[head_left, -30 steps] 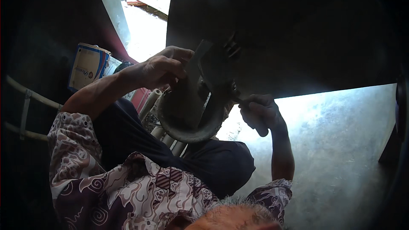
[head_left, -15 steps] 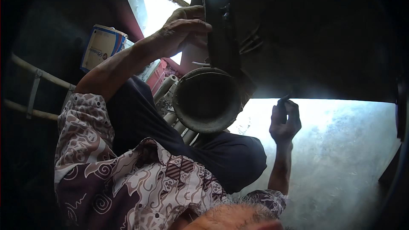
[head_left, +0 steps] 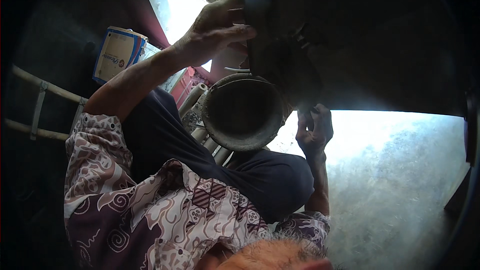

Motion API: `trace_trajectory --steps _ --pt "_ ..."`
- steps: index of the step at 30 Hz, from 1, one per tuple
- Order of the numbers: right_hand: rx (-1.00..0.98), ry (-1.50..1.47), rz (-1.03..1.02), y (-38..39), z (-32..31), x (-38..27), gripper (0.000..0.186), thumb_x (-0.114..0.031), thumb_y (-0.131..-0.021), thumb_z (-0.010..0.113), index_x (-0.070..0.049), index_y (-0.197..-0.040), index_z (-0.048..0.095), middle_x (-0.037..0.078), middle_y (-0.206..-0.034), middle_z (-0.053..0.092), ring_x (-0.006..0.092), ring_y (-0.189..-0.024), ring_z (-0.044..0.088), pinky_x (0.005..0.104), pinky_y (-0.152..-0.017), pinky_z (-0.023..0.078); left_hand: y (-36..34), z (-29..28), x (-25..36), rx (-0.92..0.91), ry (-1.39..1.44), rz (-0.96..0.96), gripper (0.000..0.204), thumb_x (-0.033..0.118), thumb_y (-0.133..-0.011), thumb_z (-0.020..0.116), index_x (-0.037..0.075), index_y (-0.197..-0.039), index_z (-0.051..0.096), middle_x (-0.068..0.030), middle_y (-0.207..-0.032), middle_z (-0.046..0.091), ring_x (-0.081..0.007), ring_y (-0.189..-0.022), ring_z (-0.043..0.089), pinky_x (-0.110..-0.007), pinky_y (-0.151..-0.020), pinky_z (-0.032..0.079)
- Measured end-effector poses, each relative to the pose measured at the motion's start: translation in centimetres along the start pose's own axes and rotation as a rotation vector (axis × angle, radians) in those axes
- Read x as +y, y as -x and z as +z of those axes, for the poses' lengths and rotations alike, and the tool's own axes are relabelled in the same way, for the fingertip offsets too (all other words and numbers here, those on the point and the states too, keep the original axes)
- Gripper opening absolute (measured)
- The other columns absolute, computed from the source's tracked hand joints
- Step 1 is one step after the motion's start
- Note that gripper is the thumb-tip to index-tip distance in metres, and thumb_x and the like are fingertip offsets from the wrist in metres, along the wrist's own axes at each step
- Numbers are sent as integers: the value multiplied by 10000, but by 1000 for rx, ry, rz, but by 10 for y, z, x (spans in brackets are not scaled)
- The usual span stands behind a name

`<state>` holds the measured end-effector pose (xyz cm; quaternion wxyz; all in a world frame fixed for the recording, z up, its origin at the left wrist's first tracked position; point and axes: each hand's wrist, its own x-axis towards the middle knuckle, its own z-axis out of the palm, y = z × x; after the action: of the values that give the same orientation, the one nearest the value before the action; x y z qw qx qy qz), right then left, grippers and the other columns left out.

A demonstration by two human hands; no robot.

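A dark, flat, rectangular slab (head_left: 259, 17) stands lengthwise beyond my lap. My left hand (head_left: 217, 27) is closed on its left edge, fingers reaching behind it and thumb on the near face. Below the slab's lower end sits a round, grey-brown bowl-like vessel (head_left: 241, 143), its inside deep in shadow. My right hand (head_left: 316, 127) is to the right of this vessel, fingers curled together in a pinch at the border of the dark area. What those fingers hold, if anything, is lost in shadow. Between slab and vessel rim shows a thin white strip (head_left: 237, 70).
A blue-edged cardboard box (head_left: 120, 56) is at the left, above a pale rail frame (head_left: 47, 86). Pale tubes (head_left: 192, 99) lie beside and under the vessel. Grey, brightly lit floor (head_left: 390, 185) spreads at the right. My dark-trousered knee (head_left: 280, 185) is just below the vessel.
My right hand has moved left and slightly up, closer to the vessel. My left hand and the slab have shifted a little upward, and the shine on the slab has changed.
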<state>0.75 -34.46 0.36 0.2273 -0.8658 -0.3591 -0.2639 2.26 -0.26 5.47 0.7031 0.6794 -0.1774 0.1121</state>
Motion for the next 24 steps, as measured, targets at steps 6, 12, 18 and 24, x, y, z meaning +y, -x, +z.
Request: trace_trajectory --steps 6,12,18,24 --pt "-11 -39 33 -3 6 3 162 -38 -771 763 7 -865 639 136 -977 626 292 -831 652 373 -657 548 0 12 -9 -21 -227 41 627 -9 -887 650 15 -1429 335 -193 -1194 635 -300 -1069 674 -395 -879 602" --pt "-94 -40 23 -17 -8 -4 156 -8 -775 759 4 -880 644 134 -972 629 261 -830 679 330 -618 602 8 14 -21 -210 -691 317 691 -48 -874 617 3 -1467 267 -235 -892 656 -341 -791 714 -440 -685 593" --pt "-152 -18 42 -19 -23 -2 148 -2 -781 752 3 -876 638 132 -977 628 263 -849 678 328 -617 609 9 17 -32 -307 -816 405 727 87 -909 668 27 -1503 253 -297 -1154 637 -352 -841 730 -438 -758 634" --pt "-135 -5 52 -18 -29 -1 169 -11 -775 759 12 -889 636 140 -979 632 277 -849 671 336 -631 600 11 12 -42 -359 -913 415 873 -69 -789 691 -6 -1513 208 -327 -1437 417 -415 -1082 653 -434 -866 614"
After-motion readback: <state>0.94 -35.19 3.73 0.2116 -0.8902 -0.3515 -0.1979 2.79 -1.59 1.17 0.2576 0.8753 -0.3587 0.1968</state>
